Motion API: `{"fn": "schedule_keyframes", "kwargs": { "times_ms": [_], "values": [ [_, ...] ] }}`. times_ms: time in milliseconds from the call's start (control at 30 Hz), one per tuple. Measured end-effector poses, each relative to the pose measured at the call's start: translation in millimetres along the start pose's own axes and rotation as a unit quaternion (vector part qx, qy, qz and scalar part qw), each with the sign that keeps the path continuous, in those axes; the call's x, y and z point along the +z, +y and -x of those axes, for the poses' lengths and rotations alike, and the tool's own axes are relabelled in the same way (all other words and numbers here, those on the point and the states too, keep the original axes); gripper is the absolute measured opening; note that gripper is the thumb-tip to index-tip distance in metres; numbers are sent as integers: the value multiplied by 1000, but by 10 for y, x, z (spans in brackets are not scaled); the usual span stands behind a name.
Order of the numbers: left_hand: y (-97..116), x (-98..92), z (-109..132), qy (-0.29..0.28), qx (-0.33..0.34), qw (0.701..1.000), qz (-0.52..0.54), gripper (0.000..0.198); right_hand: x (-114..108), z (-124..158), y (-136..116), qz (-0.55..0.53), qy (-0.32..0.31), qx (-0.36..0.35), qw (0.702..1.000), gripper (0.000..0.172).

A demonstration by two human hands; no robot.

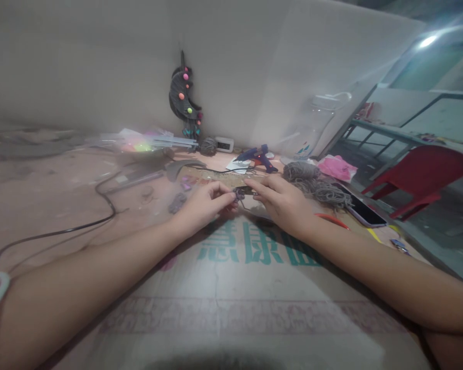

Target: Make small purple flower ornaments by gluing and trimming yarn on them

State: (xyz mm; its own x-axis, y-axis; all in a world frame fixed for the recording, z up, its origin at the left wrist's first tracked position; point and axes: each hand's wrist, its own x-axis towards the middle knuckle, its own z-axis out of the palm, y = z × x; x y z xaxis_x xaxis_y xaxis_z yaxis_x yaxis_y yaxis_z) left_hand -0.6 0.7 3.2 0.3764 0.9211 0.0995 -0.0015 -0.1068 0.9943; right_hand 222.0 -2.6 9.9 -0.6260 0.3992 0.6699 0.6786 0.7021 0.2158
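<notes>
My left hand [208, 201] and my right hand [280, 200] meet over the middle of the table, fingers pinched together on a small dark yarn piece [239, 194]. A thin strand hangs from it toward the sheet below. Both hands hover just above a printed woven sheet [231, 288] with green characters. Grey yarn [316, 182] lies heaped just right of my right hand.
A blue glue gun [256, 155] rests behind the hands; a black cable [104, 200] snakes left. A phone [364, 211] and red-handled tool [332, 219] lie right. A dark crescent ornament [183, 100] leans on the wall. A red chair [420, 177] stands off the table's right edge.
</notes>
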Motion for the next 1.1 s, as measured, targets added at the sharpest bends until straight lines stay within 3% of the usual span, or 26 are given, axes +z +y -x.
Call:
{"fn": "schedule_keyframes", "kwargs": {
  "times_ms": [533,867,1100],
  "values": [
    [-19,-1,0,13,-6,1000,15,21,-34,-16,-24,18,-15,13,1000,33],
    [-8,-11,6,-2,4,999,33,22,-29,-2,-14,4,-14,10,1000,45],
    [-33,-18,-4,-11,11,1000,27,23,-29,-9,-21,11,-13,9,1000,36]
  ]
}}
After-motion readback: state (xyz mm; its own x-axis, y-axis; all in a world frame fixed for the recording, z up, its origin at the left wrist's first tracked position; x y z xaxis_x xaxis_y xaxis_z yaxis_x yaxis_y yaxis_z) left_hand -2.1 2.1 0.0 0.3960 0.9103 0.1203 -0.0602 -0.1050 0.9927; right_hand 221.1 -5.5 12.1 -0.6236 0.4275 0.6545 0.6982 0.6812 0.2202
